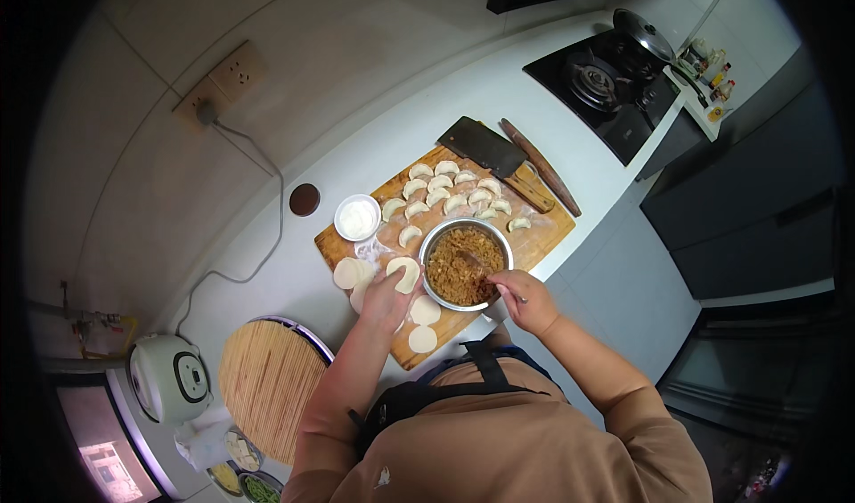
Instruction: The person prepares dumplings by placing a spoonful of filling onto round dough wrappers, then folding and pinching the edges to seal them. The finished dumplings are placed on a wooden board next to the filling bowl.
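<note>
My left hand holds a round dumpling wrapper beside the steel bowl. Brown minced filling fills much of that bowl. With my right hand closed round its handle, a spoon dips into the filling. Folded dumplings lie in loose rows on the floured wooden board, beyond the bowl. More flat wrappers rest near my left hand, some partly hidden behind it.
A cleaver and a rolling pin lie at the board's far right. At its left corner stands a white bowl of flour, near a dark round lid. A bamboo mat, rice cooker and gas stove flank the board.
</note>
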{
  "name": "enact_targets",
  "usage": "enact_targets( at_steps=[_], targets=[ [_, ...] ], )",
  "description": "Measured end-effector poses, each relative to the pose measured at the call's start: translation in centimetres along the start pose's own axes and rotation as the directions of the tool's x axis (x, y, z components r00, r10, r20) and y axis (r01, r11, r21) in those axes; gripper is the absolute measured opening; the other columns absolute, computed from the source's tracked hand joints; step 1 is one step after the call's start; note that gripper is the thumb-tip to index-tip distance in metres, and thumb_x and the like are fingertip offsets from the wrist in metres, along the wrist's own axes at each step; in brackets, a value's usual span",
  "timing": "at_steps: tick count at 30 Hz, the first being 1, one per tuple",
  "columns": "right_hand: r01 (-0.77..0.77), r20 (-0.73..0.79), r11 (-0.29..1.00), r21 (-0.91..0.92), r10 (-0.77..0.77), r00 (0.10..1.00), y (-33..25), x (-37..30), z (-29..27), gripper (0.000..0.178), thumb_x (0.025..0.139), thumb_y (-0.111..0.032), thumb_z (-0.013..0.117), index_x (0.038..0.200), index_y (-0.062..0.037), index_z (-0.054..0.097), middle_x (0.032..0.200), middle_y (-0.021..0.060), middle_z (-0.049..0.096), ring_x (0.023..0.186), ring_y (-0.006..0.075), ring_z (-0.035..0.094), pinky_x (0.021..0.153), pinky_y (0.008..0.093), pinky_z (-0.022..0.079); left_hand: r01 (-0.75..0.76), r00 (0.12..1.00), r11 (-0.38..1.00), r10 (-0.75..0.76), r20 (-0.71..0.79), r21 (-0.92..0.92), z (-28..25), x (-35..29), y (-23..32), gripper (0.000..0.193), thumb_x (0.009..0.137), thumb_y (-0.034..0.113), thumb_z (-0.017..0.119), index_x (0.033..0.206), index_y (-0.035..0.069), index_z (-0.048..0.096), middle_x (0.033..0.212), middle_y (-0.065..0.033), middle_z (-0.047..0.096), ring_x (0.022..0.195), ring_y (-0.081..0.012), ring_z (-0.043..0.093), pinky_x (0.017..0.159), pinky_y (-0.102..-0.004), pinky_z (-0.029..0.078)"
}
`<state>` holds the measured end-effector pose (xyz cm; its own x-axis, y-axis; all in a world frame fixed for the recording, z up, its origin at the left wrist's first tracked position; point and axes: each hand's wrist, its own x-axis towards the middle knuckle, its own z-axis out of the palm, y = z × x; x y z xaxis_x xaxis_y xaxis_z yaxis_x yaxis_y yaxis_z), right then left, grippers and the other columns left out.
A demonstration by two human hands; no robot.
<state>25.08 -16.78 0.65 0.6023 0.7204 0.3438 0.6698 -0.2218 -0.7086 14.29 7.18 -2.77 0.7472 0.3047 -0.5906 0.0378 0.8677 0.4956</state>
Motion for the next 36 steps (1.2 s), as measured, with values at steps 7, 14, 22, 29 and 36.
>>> enact_targets(
  at_steps=[7, 14, 22, 29, 36],
  targets=[
    [0.086, 0.023, 0.995, -0.048, -0.085, 0.996, -0.7, -1.2, 1.4, 0.017, 0.081, -0.004, 0.058, 0.097, -0.0064, 0.059, 0.086, 0.0118, 0.062, 0.078, 0.0298, 0.06, 0.069, 0.0358, 0.05, 0.008, 1.0, 1.0, -0.008, 0.004, -0.018, 0.0, -0.4, -0.2, 0.03, 0.09, 0.0, 0.042, 0.12, -0.003, 0.038, 0.113, -0.0195, 0.053, 0.104, -0.0292, 0.055, 0.087, -0.0367, 0.048],
    [0.065, 0.142, 0.998, 0.027, -0.068, 0.988, -1.4, -2.2, 2.0, 0.018, 0.081, -0.004, 0.057, 0.098, -0.006, 0.059, 0.086, 0.0119, 0.061, 0.079, 0.0301, 0.059, 0.069, 0.0359, 0.049, 0.006, 1.0, 1.0, -0.006, -0.007, 0.007, 0.0, -0.6, -0.3, 0.03, 0.09, 0.002, 0.042, 0.12, -0.003, 0.04, 0.115, -0.0197, 0.053, 0.106, -0.0292, 0.054, 0.091, -0.0377, 0.046],
    [0.074, 0.153, 0.997, -0.028, -0.069, 0.986, -1.8, -1.5, 1.9, 0.023, 0.08, -0.005, 0.057, 0.103, -0.0077, 0.058, 0.089, 0.0113, 0.06, 0.081, 0.0302, 0.058, 0.071, 0.0368, 0.048, -0.012, 1.0, 1.0, 0.012, -0.029, -0.028, -0.1, -1.0, -0.1, 0.031, 0.09, 0.002, 0.042, 0.12, -0.005, 0.04, 0.116, -0.0202, 0.053, 0.106, -0.0292, 0.054, 0.092, -0.0375, 0.045],
    [0.111, 0.163, 0.993, 0.032, -0.115, 0.98, -1.3, -1.6, 3.1, 0.021, 0.081, -0.005, 0.057, 0.101, -0.0064, 0.058, 0.087, 0.0117, 0.06, 0.08, 0.0311, 0.058, 0.07, 0.0375, 0.048, -0.006, 1.0, 1.0, 0.005, -0.016, -0.016, -0.1, -1.0, -0.1, 0.031, 0.09, 0.002, 0.041, 0.12, -0.005, 0.04, 0.117, -0.0196, 0.052, 0.107, -0.0283, 0.054, 0.093, -0.0367, 0.045],
    [0.059, 0.174, 0.996, 0.071, -0.07, 0.982, -1.2, -2.9, 2.0, 0.015, 0.082, -0.006, 0.057, 0.097, -0.0042, 0.059, 0.086, 0.0127, 0.061, 0.078, 0.0312, 0.059, 0.071, 0.0374, 0.049, 0.014, 1.0, 1.0, -0.014, -0.027, -0.016, -0.1, -0.9, -0.1, 0.032, 0.09, 0.0, 0.042, 0.121, -0.005, 0.037, 0.117, -0.0199, 0.051, 0.106, -0.029, 0.053, 0.091, -0.0374, 0.046]
  ],
)
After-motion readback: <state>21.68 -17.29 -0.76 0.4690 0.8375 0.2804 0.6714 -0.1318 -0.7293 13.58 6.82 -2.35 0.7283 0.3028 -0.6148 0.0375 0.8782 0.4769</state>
